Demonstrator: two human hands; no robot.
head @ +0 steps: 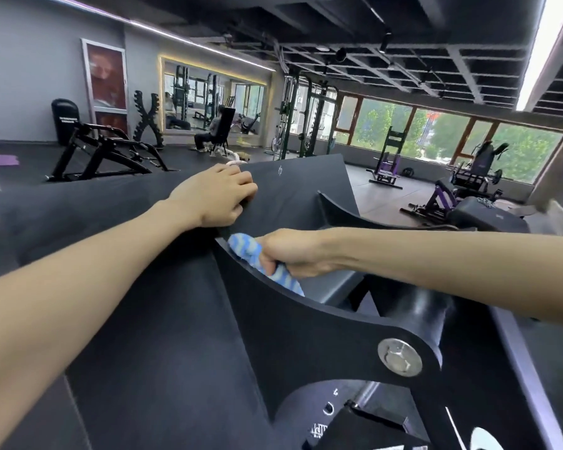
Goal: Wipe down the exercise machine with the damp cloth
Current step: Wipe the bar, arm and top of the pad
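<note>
A large black exercise machine (163, 336) fills the lower half of the view, with a padded black panel and a curved black metal bracket (306, 326) carrying a silver bolt (399, 357). My right hand (293, 253) grips a bunched blue-and-white striped cloth (251, 254) and presses it against the top inner edge of the bracket. My left hand (216, 198) rests on the upper part of the black panel, fingers curled over its edge.
Behind the machine lies an open gym floor with a black bench frame (101, 151) at the left, purple machines (387, 167) at the right, a green rack (303, 121) and a seated person (212, 131) in front of a mirror. Windows run along the right wall.
</note>
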